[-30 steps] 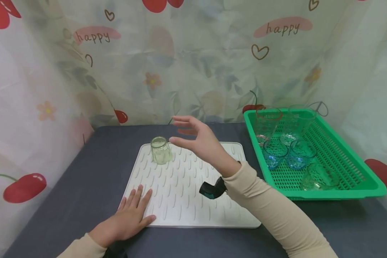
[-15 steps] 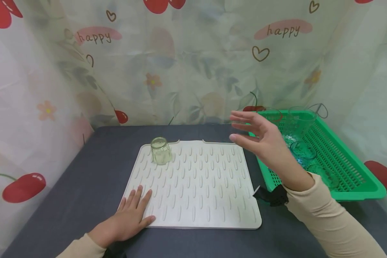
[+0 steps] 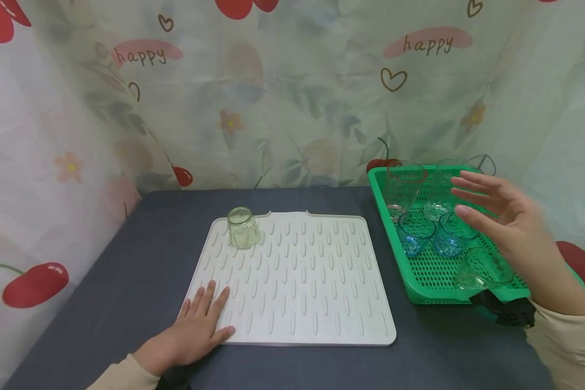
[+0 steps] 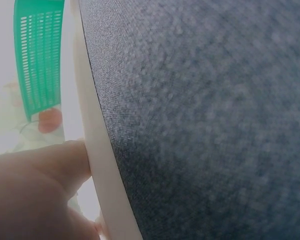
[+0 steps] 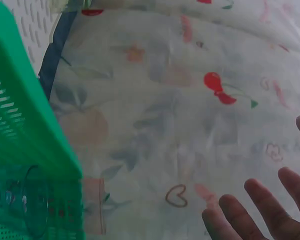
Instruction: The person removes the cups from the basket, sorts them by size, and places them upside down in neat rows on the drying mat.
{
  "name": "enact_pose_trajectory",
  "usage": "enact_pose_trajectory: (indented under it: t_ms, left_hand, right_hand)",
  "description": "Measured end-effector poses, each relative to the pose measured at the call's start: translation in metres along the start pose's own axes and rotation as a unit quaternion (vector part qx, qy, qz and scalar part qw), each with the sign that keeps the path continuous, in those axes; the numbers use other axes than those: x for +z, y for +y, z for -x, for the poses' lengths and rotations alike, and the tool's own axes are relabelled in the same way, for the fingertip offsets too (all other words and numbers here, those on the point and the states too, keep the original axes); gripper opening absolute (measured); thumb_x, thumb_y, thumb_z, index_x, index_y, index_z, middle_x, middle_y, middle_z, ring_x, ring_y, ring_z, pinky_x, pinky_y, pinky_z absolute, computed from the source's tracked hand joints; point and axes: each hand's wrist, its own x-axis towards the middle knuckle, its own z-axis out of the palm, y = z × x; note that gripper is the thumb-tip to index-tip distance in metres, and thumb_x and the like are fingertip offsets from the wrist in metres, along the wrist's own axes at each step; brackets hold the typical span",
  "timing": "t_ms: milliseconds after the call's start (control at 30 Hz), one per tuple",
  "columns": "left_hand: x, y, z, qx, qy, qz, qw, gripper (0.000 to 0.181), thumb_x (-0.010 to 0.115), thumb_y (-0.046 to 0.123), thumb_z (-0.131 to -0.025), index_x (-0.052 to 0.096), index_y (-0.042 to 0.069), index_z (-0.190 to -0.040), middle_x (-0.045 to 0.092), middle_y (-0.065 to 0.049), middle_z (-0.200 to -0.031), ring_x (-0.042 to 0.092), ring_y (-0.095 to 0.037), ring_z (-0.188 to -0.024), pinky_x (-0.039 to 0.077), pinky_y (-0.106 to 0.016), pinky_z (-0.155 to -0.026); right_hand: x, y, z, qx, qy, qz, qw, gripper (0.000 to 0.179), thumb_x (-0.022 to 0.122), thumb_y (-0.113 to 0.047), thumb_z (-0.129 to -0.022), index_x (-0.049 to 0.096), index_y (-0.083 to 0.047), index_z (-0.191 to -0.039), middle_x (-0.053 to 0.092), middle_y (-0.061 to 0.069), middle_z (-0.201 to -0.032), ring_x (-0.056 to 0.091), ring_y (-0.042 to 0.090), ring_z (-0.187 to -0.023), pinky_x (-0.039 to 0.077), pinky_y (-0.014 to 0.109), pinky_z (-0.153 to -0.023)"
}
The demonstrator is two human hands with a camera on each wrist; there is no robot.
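Note:
My left hand [image 3: 192, 333] lies flat, fingers spread, on the near left corner of a white ridged drying mat [image 3: 297, 281]. A greenish clear glass [image 3: 242, 232] stands upside down on the mat's far left part. Raised over the right side of a green basket [image 3: 431, 295], my right hand [image 3: 524, 238] holds nothing, its fingers apart and loosely bent. Inside the basket are two blue-tinted glasses [image 3: 416, 241], a low clear glass [image 3: 478, 273], a tall red-rimmed glass [image 3: 402, 189] and another tall clear glass [image 3: 441, 197], partly behind the right fingertips.
A dark grey cloth [image 3: 127, 281] covers the table. Around the back and sides hangs a printed curtain [image 3: 302, 97] with cherries and lettering. The basket's near edge stands right of the mat, with a strip of cloth between them.
My right hand has swept right, from beside the upside-down glass across the mat to above the basket, staying empty. My left hand and the glass have not moved.

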Motion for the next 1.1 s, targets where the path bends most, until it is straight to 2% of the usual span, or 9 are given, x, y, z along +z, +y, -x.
enact_pose_trajectory:
  t_ms: [167,300,467,633,733,800,900,1000,1100]
  left_hand:
    - [0.001,-0.001,-0.001,0.000,0.006,-0.002,1.0000,0.086,0.052,0.056,-0.093,0.019,0.006,-0.154,0.000,-0.026,-0.160,0.000,-0.048,-0.146,0.003,-0.067,-0.111]
    - [0.001,0.000,0.001,0.001,0.011,-0.009,0.9999,0.084,0.052,0.054,-0.094,0.020,0.006,-0.154,0.001,-0.027,-0.160,0.001,-0.048,-0.146,0.004,-0.067,-0.111]
    - [0.002,-0.001,0.001,0.005,0.014,-0.005,0.9999,0.085,0.053,0.055,-0.093,0.021,0.005,-0.154,0.002,-0.028,-0.159,0.002,-0.049,-0.145,0.005,-0.069,-0.110]
    - [0.004,-0.003,0.000,0.009,0.014,-0.001,0.9999,0.085,0.052,0.055,-0.093,0.021,0.005,-0.154,0.001,-0.028,-0.159,0.002,-0.049,-0.145,0.004,-0.068,-0.110]
    - [0.004,-0.003,-0.001,0.008,0.015,-0.005,0.9998,0.085,0.052,0.056,-0.094,0.021,0.005,-0.154,0.001,-0.027,-0.160,0.001,-0.048,-0.146,0.004,-0.067,-0.111]
    - [0.004,-0.002,-0.001,0.009,0.017,-0.005,0.9998,0.085,0.052,0.056,-0.093,0.021,0.005,-0.154,0.001,-0.027,-0.160,0.002,-0.048,-0.145,0.004,-0.068,-0.111]
    - [0.003,-0.001,0.000,0.007,0.017,-0.005,0.9998,0.085,0.052,0.056,-0.093,0.021,0.006,-0.154,0.002,-0.027,-0.160,0.002,-0.048,-0.145,0.005,-0.068,-0.110]
    - [0.003,-0.001,0.000,0.006,0.016,-0.007,0.9998,0.085,0.052,0.056,-0.093,0.021,0.006,-0.154,0.003,-0.027,-0.160,0.003,-0.048,-0.145,0.005,-0.068,-0.111]
    - [0.003,-0.001,0.000,0.006,0.016,-0.009,0.9998,0.084,0.053,0.054,-0.093,0.021,0.005,-0.154,0.002,-0.027,-0.159,0.002,-0.049,-0.145,0.004,-0.068,-0.110]
  right_hand:
    - [-0.027,0.022,0.016,0.012,0.030,0.111,0.9933,0.055,0.057,0.001,-0.095,0.042,-0.012,-0.146,0.053,-0.011,-0.138,0.052,-0.006,-0.119,0.043,0.006,-0.083]
    - [-0.041,0.045,0.028,0.024,0.045,0.157,0.9863,0.057,0.058,0.000,-0.095,0.041,-0.015,-0.147,0.052,-0.020,-0.134,0.050,-0.012,-0.116,0.040,0.004,-0.082]
    - [-0.053,0.072,0.038,0.049,0.034,0.186,0.9807,0.057,0.061,-0.004,-0.094,0.042,-0.018,-0.147,0.049,-0.024,-0.133,0.047,-0.018,-0.111,0.038,0.001,-0.078]
    - [-0.067,0.090,0.043,0.105,-0.010,0.217,0.9705,0.057,0.061,-0.018,-0.096,0.038,-0.026,-0.148,0.044,-0.025,-0.137,0.041,-0.024,-0.108,0.035,0.002,-0.073]
    - [-0.074,0.097,0.042,0.138,-0.050,0.235,0.9609,0.057,0.060,-0.025,-0.097,0.037,-0.026,-0.149,0.039,-0.035,-0.128,0.039,-0.027,-0.104,0.039,0.013,-0.074]
    - [-0.077,0.102,0.040,0.154,-0.074,0.250,0.9530,0.058,0.060,-0.029,-0.097,0.037,-0.024,-0.149,0.036,-0.038,-0.122,0.037,-0.028,-0.100,0.043,0.029,-0.081]
    - [-0.080,0.108,0.037,0.168,-0.106,0.276,0.9403,0.060,0.060,-0.033,-0.096,0.037,-0.017,-0.149,0.039,-0.029,-0.127,0.033,-0.028,-0.097,0.045,0.051,-0.081]
    - [-0.082,0.111,0.034,0.188,-0.142,0.291,0.9273,0.066,0.059,-0.036,-0.097,0.033,-0.006,-0.150,0.040,0.002,-0.144,0.049,0.000,-0.117,0.046,0.058,-0.080]
    - [-0.082,0.112,0.029,0.205,-0.177,0.301,0.9147,0.072,0.059,-0.036,-0.097,0.028,0.002,-0.149,0.028,0.034,-0.146,0.043,0.045,-0.123,0.047,0.059,-0.080]
